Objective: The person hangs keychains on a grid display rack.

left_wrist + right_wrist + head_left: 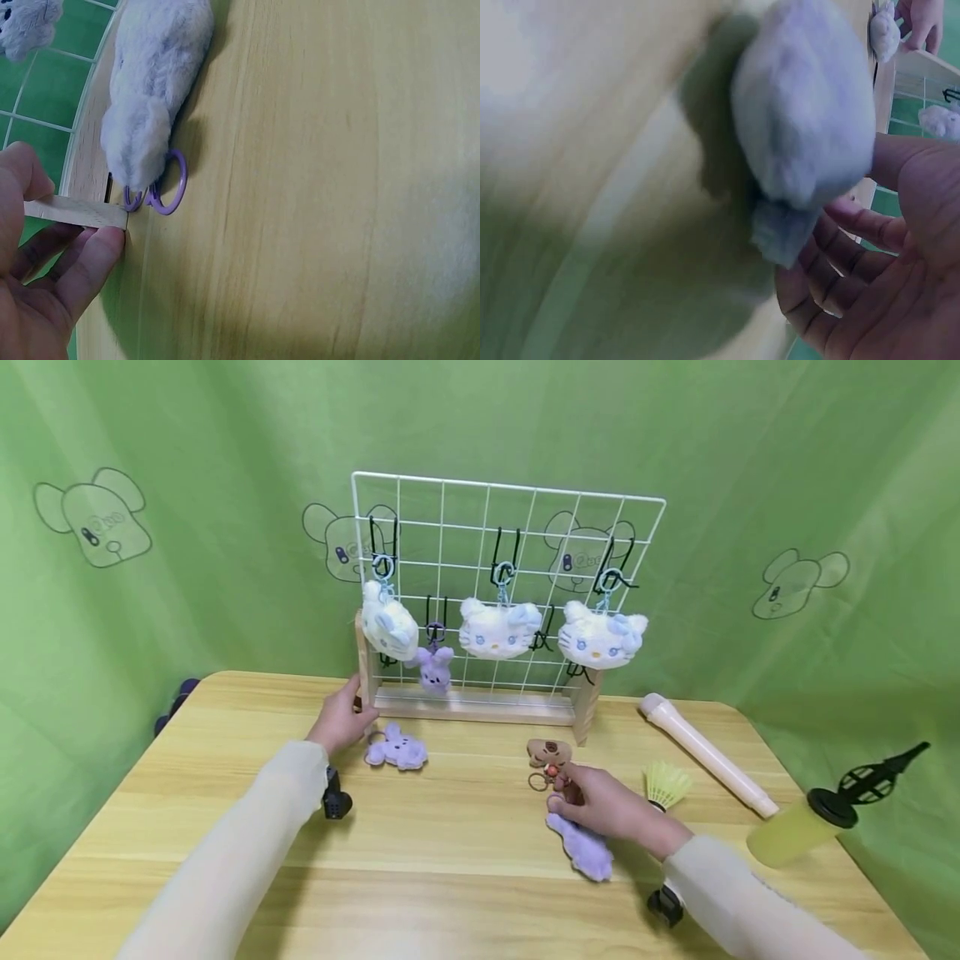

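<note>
My left hand [342,720] grips the left wooden foot [82,212] of a display rack, thumb on one side and fingers on the other. Beside it on the table lies a purple plush keychain [399,749] with a purple ring [172,184]. On the right, my right hand [600,802] pinches another purple plush keychain [587,853] near its ring; in the right wrist view its plush body [802,105] hides part of the fingers. Just beyond those fingertips lies a brown plush keychain [547,752] with a metal ring.
The white grid [465,564] carries black hooks with three white cat plush keychains [498,631] and one small purple plush [434,671]. Right of the right hand are a yellow shuttlecock [666,783], a pale microphone-shaped stick [708,756] and a yellow bottle [791,833] with a black top.
</note>
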Motion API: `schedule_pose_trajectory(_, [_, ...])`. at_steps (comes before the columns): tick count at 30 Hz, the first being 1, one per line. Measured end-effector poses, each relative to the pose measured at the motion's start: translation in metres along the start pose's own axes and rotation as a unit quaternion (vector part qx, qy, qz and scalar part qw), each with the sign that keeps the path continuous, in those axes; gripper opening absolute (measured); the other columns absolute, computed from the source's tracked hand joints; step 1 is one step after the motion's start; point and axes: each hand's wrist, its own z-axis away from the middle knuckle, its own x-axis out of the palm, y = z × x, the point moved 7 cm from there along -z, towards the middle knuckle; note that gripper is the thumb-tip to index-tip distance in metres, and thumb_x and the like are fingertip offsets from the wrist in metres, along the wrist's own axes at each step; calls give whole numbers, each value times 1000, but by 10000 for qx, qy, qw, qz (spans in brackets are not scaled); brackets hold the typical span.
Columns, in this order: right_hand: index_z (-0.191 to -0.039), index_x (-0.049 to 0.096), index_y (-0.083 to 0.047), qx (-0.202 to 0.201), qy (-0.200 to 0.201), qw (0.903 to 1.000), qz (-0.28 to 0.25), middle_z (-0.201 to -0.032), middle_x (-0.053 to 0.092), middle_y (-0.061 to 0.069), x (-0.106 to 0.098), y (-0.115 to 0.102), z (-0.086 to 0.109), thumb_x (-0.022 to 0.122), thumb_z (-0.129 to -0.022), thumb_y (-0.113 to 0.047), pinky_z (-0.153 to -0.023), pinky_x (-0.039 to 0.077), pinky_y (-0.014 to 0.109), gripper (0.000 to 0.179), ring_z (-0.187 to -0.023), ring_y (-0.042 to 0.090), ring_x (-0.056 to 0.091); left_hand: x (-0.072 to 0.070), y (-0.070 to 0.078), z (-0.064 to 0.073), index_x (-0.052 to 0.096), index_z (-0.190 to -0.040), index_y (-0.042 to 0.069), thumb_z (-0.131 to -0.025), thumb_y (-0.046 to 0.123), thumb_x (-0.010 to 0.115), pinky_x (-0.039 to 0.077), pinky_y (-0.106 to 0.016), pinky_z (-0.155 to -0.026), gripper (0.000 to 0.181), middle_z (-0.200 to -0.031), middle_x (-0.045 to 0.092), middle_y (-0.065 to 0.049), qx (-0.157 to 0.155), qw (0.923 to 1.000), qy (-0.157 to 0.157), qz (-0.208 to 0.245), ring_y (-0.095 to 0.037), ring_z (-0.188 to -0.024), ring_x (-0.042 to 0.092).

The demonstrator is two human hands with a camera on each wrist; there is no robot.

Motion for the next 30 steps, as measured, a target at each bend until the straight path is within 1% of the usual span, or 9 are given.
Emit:
schedule_pose_trajectory(4, [-100, 61, -6, -133, -55, 9998, 111, -76, 58, -4, 4, -4, 2, 73, -96, -17, -58, 46, 20, 17, -68, 3, 49, 1, 1, 0, 24, -164, 3, -100, 7, 60, 65, -31, -74, 74, -130, 61, -36, 11, 10000, 1, -2, -34, -96, 68])
schedule_pose_trajectory(7, [-99, 62, -6, -169, -100, 9992, 347, -76, 57, -3, 7, -10, 2, 75, -93, -15, -58, 44, 20, 17, -67, 3, 47, 1, 1, 1, 24, -165, 4, -100, 8, 60, 65, -32, -74, 74, -132, 61, -36, 7, 10000, 2, 10, -35, -97, 68])
schedule_pose_trajectory(13, [-91, 62, -9, 19, -141, 9954, 943, -79, 58, -2, 11, -19, 2, 73, -93, -12, -62, 45, 23, 12, -72, 8, 49, 1, -2, 0, 24, -165, 4, -100, 9, 60, 65, -31, -72, 74, -133, 60, -36, -17, 10000, 0, 41, -34, -96, 69])
schedule_pose_trajectory(15, [-89, 62, -10, 31, -85, 9931, 1170, -79, 59, -3, 11, -22, 3, 72, -94, -11, -63, 49, 25, 11, -73, 8, 52, 1, -2, -1, 24, -165, 4, -100, 8, 60, 65, -31, -72, 75, -132, 61, -36, -18, 10000, 15, 44, -34, -95, 68])
schedule_pose_trajectory(18, [-88, 63, -10, 7, 92, 9862, 1652, -80, 60, -2, 12, -29, 6, 70, -96, -10, -63, 56, 29, 10, -72, 10, 59, 1, -2, -1, 24, -165, 4, -100, 8, 61, 65, -32, -73, 75, -132, 61, -36, 0, 10000, 36, 45, -35, -96, 68])
schedule_pose_trajectory(22, [-91, 65, -6, 13, 313, 9763, 2140, -82, 63, 4, 14, -36, 11, 69, -96, -7, -61, 62, 35, 6, -72, 19, 68, 1, -1, 0, 23, -165, 4, -100, 9, 61, 66, -33, -75, 76, -133, 60, -36, 42, 10000, 43, 29, -37, -99, 68])
schedule_pose_trajectory(26, [-89, 63, -5, 4, 472, 9736, 2233, -80, 64, 6, 13, -38, 15, 71, -94, -5, -60, 62, 37, 10, -72, 23, 70, 1, 0, 1, 24, -165, 4, -99, 8, 61, 66, -34, -75, 75, -133, 60, -36, 58, 10000, 60, 9, -37, -98, 68])
schedule_pose_trajectory(28, [-88, 60, -8, 33, 531, 9754, 2138, -75, 63, 4, 12, -37, 17, 69, -96, -6, -58, 61, 35, 12, -70, 20, 69, 0, 0, 1, 24, -165, 4, -100, 8, 60, 66, -34, -75, 74, -133, 61, -36, 67, 9999, 75, -14, -37, -98, 68])
schedule_pose_trajectory(30, [-89, 59, -10, 56, 553, 9807, 1875, -72, 61, 0, 10, -35, 19, 68, -98, -8, -56, 57, 31, 13, -67, 14, 65, 0, 1, 2, 25, -164, 3, -100, 8, 60, 66, -35, -75, 74, -134, 60, -36, 86, 9999, 73, -44, -38, -100, 68])
